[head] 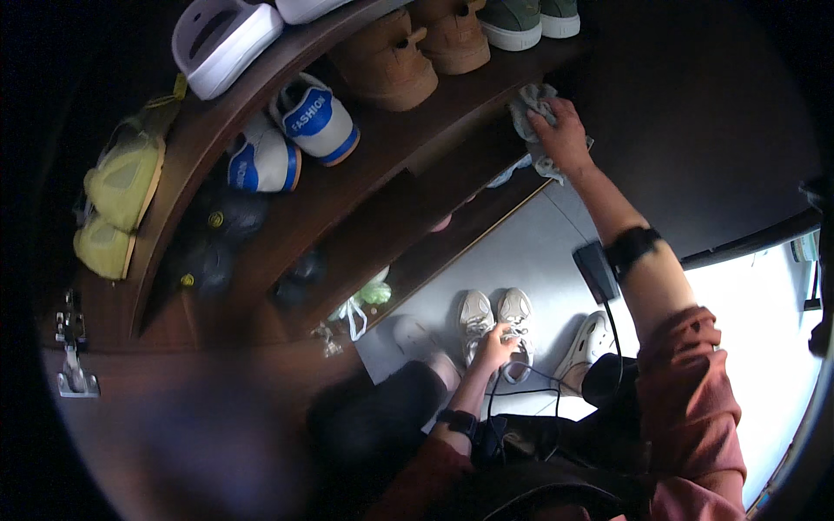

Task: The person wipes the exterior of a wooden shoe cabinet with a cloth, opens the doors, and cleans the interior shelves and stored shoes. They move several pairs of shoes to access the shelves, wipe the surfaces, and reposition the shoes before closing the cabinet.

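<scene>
My right hand (561,133) grips a crumpled grey cloth (526,109) at the right end of a dark wooden shoe-cabinet shelf (449,127). Part of the cloth is covered by my fingers. My left hand (496,348) hangs low in front of me, fingers loosely bent and apart, with nothing visible in it. It overlaps a pair of beige lace-up sneakers (474,312) on the floor; whether it touches them cannot be told. Above my right hand, green shoes with white soles (518,29) and brown shoes (397,71) stand on the shelf.
White shoes with blue heels (319,124), black shoes (238,218) and yellow shoes (124,182) occupy the cabinet's left side. A white clog (225,45) sits higher. Metal hinges (77,374) mark the left door. A cable (609,325) hangs from a black device (595,270) by my right arm.
</scene>
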Available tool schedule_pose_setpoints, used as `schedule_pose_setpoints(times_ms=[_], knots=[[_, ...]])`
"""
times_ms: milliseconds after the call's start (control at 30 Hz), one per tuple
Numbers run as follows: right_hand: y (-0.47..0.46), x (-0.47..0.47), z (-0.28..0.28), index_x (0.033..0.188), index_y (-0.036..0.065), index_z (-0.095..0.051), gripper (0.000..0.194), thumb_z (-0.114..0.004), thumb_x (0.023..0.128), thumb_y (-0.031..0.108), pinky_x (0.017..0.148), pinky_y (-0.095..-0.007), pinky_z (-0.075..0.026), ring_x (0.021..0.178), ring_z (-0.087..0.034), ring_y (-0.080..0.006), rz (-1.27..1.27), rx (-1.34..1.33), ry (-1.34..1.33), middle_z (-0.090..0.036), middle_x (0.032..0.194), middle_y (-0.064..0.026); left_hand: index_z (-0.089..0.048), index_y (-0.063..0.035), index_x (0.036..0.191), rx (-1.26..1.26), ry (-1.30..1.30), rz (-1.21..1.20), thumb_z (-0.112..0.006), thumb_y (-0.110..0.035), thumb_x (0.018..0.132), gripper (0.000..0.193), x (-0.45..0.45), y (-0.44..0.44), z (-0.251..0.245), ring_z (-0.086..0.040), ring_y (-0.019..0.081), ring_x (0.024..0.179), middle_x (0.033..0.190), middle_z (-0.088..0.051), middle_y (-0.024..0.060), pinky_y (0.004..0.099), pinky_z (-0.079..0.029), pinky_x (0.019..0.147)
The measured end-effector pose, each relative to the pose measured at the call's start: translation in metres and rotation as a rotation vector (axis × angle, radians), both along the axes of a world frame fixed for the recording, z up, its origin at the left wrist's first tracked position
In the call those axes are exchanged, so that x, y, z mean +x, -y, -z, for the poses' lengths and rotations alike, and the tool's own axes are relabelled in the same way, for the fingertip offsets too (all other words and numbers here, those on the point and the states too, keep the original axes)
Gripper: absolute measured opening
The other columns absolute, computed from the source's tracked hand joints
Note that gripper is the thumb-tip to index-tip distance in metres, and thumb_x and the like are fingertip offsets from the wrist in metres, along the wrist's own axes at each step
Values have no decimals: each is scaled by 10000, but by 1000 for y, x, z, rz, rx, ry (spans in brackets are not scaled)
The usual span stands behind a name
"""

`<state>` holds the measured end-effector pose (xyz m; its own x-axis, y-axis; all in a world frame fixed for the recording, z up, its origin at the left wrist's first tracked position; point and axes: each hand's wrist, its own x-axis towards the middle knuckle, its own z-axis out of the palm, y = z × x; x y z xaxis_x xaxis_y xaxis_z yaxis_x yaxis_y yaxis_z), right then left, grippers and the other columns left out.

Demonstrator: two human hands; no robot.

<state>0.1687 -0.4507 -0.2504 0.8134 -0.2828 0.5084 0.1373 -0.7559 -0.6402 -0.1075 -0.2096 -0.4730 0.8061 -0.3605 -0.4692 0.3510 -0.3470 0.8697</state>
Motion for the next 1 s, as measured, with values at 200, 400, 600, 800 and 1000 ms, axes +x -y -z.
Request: schedule_pose_setpoints(times_ms=[200, 400, 600, 800, 1000], knots=[[-94, 9, 44, 1034, 118, -657, 247, -589, 828, 234, 837, -420, -425, 1077, -521, -246, 33, -794, -519, -601, 1106, -75, -590, -30, 1163, 111, 322, -378, -640, -273, 891, 368, 60, -32, -26, -618, 176, 940, 1049, -648, 91, 326, -503, 830], [-251, -80, 40, 1009, 91, -672, 277, -568, 763, 166, 883, -453, -372, 1078, -493, -283, -633, -568, -283, -589, 1082, -87, -570, -20, 1147, -548, 28, -652, -598, -249, 910, 331, 45, -45, -19, -607, 182, 907, 1052, -641, 87, 315, -498, 793], [-180, -51, 66, 794, 102, -644, 114, -618, 699, 160, 696, -421, -427, 903, -560, -274, -474, -457, -60, -596, 871, -81, -591, -58, 1074, -182, -139, -1018, -634, -224, 902, 243, 55, -46, -47, -622, 176, 828, 940, -606, 48, 286, -515, 697], [-46, 7, 55, 1022, 119, -630, 255, -614, 811, 263, 779, -454, -438, 1013, -521, -287, 127, -625, -180, -570, 1054, -97, -563, -56, 1121, -326, -68, -1066, -600, -213, 935, 246, 79, -29, -97, -617, 204, 924, 1059, -606, 80, 330, -502, 797], [-115, -43, 64, 1041, 128, -633, 326, -675, 735, 232, 804, -460, -415, 1066, -499, -285, -332, -542, -165, -572, 1116, -94, -564, -28, 1093, -357, 6, -1001, -581, -179, 946, 211, 87, -13, -125, -608, 181, 864, 1012, -602, 84, 303, -514, 798]])
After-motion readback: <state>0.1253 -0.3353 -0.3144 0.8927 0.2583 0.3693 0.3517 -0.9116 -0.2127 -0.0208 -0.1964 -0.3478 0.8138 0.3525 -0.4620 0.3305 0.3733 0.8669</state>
